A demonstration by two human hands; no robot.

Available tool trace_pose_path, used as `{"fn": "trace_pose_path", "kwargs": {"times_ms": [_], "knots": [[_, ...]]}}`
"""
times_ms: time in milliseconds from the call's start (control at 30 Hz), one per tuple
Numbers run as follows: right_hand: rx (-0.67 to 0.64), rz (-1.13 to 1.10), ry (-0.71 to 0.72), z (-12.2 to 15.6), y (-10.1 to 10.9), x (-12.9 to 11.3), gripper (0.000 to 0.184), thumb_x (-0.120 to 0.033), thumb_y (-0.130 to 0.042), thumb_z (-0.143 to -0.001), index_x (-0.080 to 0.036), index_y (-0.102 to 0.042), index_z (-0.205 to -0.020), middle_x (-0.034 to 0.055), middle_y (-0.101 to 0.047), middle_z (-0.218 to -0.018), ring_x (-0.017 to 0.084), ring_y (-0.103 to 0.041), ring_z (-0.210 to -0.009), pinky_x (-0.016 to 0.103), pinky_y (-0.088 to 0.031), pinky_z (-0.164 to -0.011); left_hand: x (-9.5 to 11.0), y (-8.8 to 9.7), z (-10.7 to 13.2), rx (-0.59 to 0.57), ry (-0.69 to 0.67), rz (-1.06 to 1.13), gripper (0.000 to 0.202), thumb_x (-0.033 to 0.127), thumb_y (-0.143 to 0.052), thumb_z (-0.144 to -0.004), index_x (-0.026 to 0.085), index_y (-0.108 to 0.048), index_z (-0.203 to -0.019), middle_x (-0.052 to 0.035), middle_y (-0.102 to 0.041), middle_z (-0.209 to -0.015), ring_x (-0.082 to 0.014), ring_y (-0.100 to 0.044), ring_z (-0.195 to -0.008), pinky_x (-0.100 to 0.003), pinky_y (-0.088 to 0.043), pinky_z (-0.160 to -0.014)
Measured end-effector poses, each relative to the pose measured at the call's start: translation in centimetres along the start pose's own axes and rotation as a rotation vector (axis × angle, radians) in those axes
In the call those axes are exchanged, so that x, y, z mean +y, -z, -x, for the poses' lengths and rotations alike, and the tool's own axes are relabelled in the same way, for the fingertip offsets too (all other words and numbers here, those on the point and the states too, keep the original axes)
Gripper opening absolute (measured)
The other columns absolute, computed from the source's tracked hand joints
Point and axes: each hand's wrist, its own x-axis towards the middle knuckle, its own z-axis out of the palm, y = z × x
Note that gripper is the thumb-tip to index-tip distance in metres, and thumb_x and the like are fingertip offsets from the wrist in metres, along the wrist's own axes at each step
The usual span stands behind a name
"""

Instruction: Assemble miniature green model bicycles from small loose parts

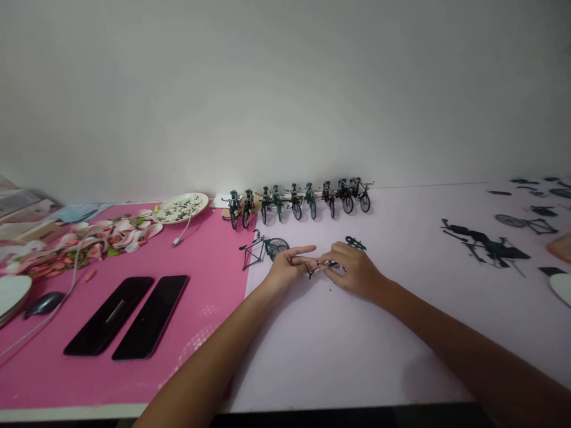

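Observation:
My left hand [288,266] and my right hand [352,268] meet over the white table top, both pinched on a small dark metal bicycle part [317,267] held between them. My left index finger points out to the right. A half-built green miniature bicycle [263,248] with one wheel lies just behind my left hand. Another small green part [355,242] lies behind my right hand. A row of several finished green miniature bicycles [297,201] stands along the wall.
Two black phones [129,315] lie on the pink mat [191,351] at the left, with a white plate of small pieces [181,208], a cable [181,235], a mouse [42,303] and flowered cloth. Loose black bicycle parts [486,245] are scattered at the right.

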Motion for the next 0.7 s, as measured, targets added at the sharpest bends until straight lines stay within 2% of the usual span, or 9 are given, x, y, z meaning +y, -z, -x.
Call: {"fn": "trace_pose_path", "kwargs": {"times_ms": [200, 333, 433, 533, 700], "knots": [[-0.062, 0.018, -0.041, -0.1, 0.0, -0.2, 0.007, -0.014, -0.058, -0.098, -0.02, -0.062, -0.099, 0.0039, -0.063, -0.084, 0.019, -0.06, -0.078, 0.029, -0.045, -0.064, -0.1, 0.4, -0.3, -0.017, -0.001, 0.002, 0.065, 0.009, -0.086, -0.057, 0.011, -0.075, -0.12, -0.0139, -0.082, -0.087, -0.0243, -0.076, -0.079, -0.032, -0.051, -0.074], [-0.109, 0.008, -0.081, -0.1, 0.0, -0.4, 0.006, -0.019, -0.055, -0.102, -0.021, -0.06, -0.099, 0.0049, -0.061, -0.086, 0.02, -0.059, -0.081, 0.03, -0.045, -0.067, -0.3, 0.6, -0.6, -0.029, 0.01, -0.002, 0.068, 0.006, -0.081, -0.057, 0.011, -0.073, -0.124, -0.0137, -0.082, -0.091, -0.0234, -0.077, -0.081, -0.03, -0.05, -0.075], [-0.149, -0.035, -0.131, -0.1, 0.1, -0.6, 0.007, -0.023, -0.052, -0.104, -0.021, -0.058, -0.099, 0.0057, -0.061, -0.089, 0.021, -0.059, -0.084, 0.032, -0.046, -0.071, -0.4, 0.6, -0.6, -0.039, 0.006, -0.022, 0.07, 0.009, -0.082, -0.059, 0.01, -0.071, -0.128, -0.0131, -0.082, -0.09, -0.0231, -0.076, -0.08, -0.03, -0.05, -0.074], [-0.195, -0.089, -0.24, -0.2, 0.0, -0.9, 0.009, -0.026, -0.05, -0.105, -0.022, -0.056, -0.099, 0.005, -0.06, -0.091, 0.021, -0.06, -0.083, 0.032, -0.046, -0.071, -0.4, 0.6, -0.5, -0.034, -0.013, -0.054, 0.07, 0.015, -0.086, -0.062, 0.009, -0.07, -0.13, -0.0113, -0.081, -0.082, -0.0228, -0.075, -0.079, -0.03, -0.049, -0.074], [-0.269, -0.163, -0.375, -0.3, -0.1, -1.1, 0.016, -0.03, -0.043, -0.106, -0.024, -0.057, -0.099, 0.0052, -0.059, -0.094, 0.022, -0.059, -0.085, 0.034, -0.047, -0.076, -0.3, 0.4, -0.3, -0.036, -0.021, -0.025, 0.072, 0.017, -0.091, -0.06, 0.006, -0.07, -0.128, -0.011, -0.08, -0.079, -0.0229, -0.074, -0.08, -0.034, -0.052, -0.081]]}}
